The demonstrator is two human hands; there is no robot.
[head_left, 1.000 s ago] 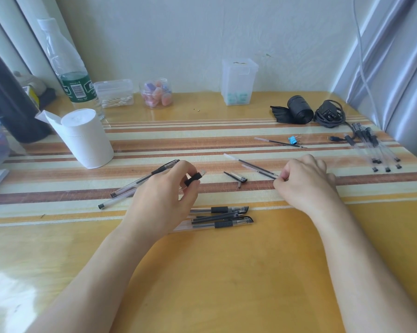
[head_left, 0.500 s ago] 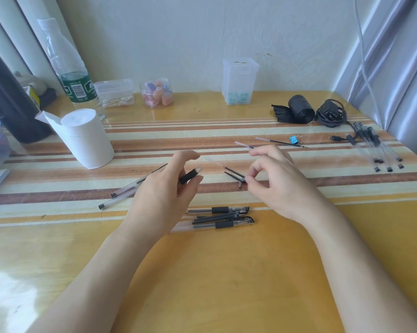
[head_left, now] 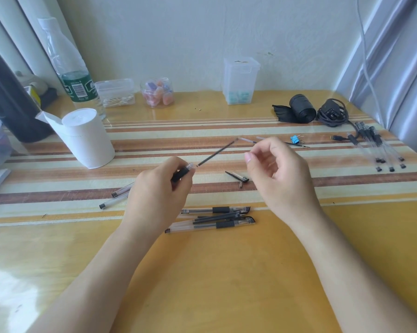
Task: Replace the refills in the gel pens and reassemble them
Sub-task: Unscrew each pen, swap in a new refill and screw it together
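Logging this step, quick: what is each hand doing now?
Left hand: grips a pen barrel, refill sticking out.
Right hand: loosely curled, holding nothing.

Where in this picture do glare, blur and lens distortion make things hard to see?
Head view: strong white glare washes out the table at lower left; the refill sticking out of the pen barrel in the left hand looks faint and smeared; the wide lens tilts and bends the grey curtain at the right.

Bright daylight, glare lower-left (edges bowed).
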